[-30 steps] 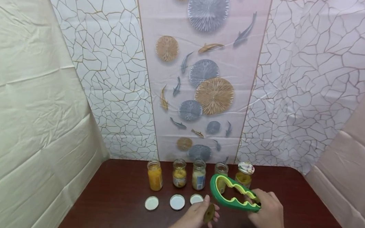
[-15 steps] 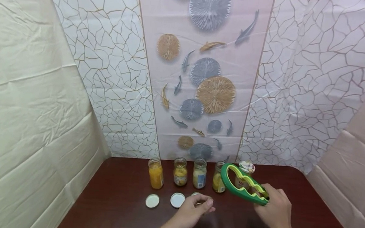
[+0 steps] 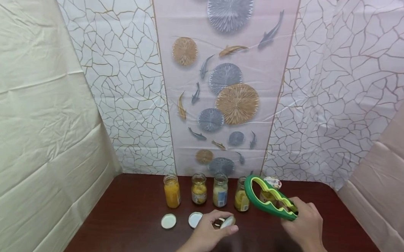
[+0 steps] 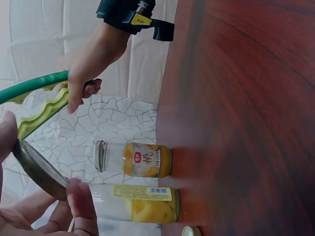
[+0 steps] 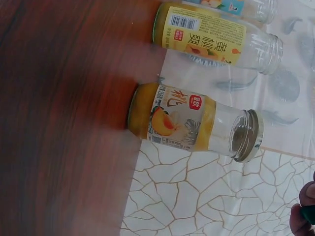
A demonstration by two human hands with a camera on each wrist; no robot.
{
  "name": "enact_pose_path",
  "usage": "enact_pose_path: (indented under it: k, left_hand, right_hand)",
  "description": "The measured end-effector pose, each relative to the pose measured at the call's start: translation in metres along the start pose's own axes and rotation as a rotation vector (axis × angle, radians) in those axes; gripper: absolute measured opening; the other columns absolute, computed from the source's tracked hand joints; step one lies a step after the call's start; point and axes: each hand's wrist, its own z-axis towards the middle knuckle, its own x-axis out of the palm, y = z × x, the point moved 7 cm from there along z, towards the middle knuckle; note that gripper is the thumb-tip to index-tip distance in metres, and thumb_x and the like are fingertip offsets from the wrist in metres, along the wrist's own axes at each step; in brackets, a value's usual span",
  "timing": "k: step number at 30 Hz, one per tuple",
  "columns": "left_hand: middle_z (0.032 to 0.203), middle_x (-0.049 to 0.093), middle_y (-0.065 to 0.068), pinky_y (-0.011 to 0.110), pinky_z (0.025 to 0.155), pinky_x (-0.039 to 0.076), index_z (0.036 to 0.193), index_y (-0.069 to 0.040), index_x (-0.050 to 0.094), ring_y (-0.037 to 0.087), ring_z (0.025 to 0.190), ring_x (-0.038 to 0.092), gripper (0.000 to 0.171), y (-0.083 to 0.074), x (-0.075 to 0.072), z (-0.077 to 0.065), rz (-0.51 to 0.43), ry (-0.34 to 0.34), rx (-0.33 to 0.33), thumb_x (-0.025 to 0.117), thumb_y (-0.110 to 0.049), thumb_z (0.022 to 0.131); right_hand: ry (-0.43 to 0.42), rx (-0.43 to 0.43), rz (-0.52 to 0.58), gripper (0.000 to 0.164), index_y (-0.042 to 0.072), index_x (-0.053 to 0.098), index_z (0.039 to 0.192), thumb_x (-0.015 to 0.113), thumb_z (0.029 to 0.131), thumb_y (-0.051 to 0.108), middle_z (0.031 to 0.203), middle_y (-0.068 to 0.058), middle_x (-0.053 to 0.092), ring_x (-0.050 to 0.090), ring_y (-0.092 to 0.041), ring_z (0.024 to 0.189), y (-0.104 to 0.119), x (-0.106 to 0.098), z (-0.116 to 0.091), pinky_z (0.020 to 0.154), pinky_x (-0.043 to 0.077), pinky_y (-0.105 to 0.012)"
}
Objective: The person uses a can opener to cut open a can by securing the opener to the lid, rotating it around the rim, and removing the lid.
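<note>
My left hand [image 3: 207, 233] pinches a jar lid [image 3: 228, 221] on edge between thumb and fingers, above the table. The left wrist view shows the lid [image 4: 42, 169] close up, its pale inner face partly visible. My right hand [image 3: 304, 227] grips the handle end of a green and yellow jar opener [image 3: 269, 209], held up in front of the rightmost jar. That jar [image 5: 179, 115], with peach pieces and a peach label, stands upright with its lid [image 5: 252, 135] on. Beside it stands a lidless jar with a yellow label [image 5: 204, 37].
Three more lidless jars stand in the row: an orange one [image 3: 172, 193], a yellow one [image 3: 199, 191] and a pale one [image 3: 220, 193]. Two lids [image 3: 168, 221] [image 3: 195, 219] lie before them, a third half hidden by my left fingers. A patterned cloth [image 3: 237, 105] hangs behind.
My left hand has turned over with the lid, bringing its pale inside into view. My right hand has shifted a little right and up with the opener.
</note>
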Motion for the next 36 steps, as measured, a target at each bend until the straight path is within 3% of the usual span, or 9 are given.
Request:
enact_pose_path:
  k: [7, 14, 19, 24, 31, 36]
  left_hand:
    - [0.116, 0.069, 0.004, 0.023, 0.072, 0.057, 0.126, -0.015, 0.071, 0.011, 0.089, 0.069, 0.045, 0.006, -0.001, 0.004, 0.006, 0.047, -0.088, 0.086, -0.025, 0.085]
    - [0.115, 0.065, 0.008, 0.023, 0.077, 0.058, 0.131, -0.016, 0.069, 0.017, 0.095, 0.071, 0.053, 0.010, 0.003, 0.008, 0.050, 0.064, -0.040, 0.088, -0.021, 0.082]
    - [0.113, 0.066, -0.001, 0.023, 0.075, 0.057, 0.128, -0.018, 0.070, 0.010, 0.092, 0.068, 0.051, 0.012, 0.005, 0.008, 0.125, 0.076, -0.060, 0.089, -0.025, 0.081]
    - [0.107, 0.064, -0.008, 0.026, 0.077, 0.058, 0.126, -0.024, 0.071, 0.005, 0.090, 0.064, 0.052, 0.007, 0.009, 0.010, 0.213, 0.089, -0.018, 0.090, -0.031, 0.079]
    - [0.102, 0.067, -0.006, 0.022, 0.076, 0.057, 0.124, -0.018, 0.074, 0.007, 0.091, 0.063, 0.046, 0.016, 0.019, 0.011, 0.256, 0.177, -0.008, 0.084, -0.038, 0.084]
    - [0.096, 0.068, -0.010, 0.021, 0.069, 0.054, 0.119, -0.020, 0.077, 0.000, 0.081, 0.060, 0.037, 0.023, 0.027, 0.016, 0.355, 0.242, 0.009, 0.079, -0.041, 0.089]
  right_hand:
    - [0.031, 0.005, -0.031, 0.023, 0.012, 0.066, 0.082, 0.078, 0.062, 0.015, 0.066, -0.004, 0.067, 0.052, -0.027, 0.062, -0.003, 0.001, -0.001, 0.052, 0.038, -0.042]
    - [0.028, 0.011, -0.013, 0.024, 0.012, 0.066, 0.083, 0.079, 0.063, 0.015, 0.067, -0.005, 0.068, 0.052, -0.028, 0.062, -0.006, -0.001, 0.003, 0.053, 0.037, -0.042]
    - [0.043, 0.025, -0.010, 0.023, 0.012, 0.066, 0.082, 0.082, 0.065, 0.016, 0.065, -0.004, 0.067, 0.051, -0.027, 0.062, -0.005, -0.001, 0.002, 0.052, 0.037, -0.041]
    - [0.035, 0.040, 0.000, 0.025, 0.012, 0.066, 0.084, 0.080, 0.063, 0.013, 0.067, -0.007, 0.069, 0.051, -0.029, 0.063, -0.007, -0.003, 0.002, 0.052, 0.038, -0.043]
    - [0.043, 0.059, 0.001, 0.024, 0.012, 0.066, 0.083, 0.079, 0.062, 0.012, 0.066, -0.007, 0.068, 0.051, -0.029, 0.062, -0.008, -0.002, 0.003, 0.050, 0.036, -0.041]
    - [0.063, 0.079, -0.003, 0.023, 0.012, 0.066, 0.083, 0.082, 0.066, 0.014, 0.066, -0.005, 0.068, 0.051, -0.028, 0.063, -0.008, -0.002, 0.002, 0.051, 0.037, -0.040]
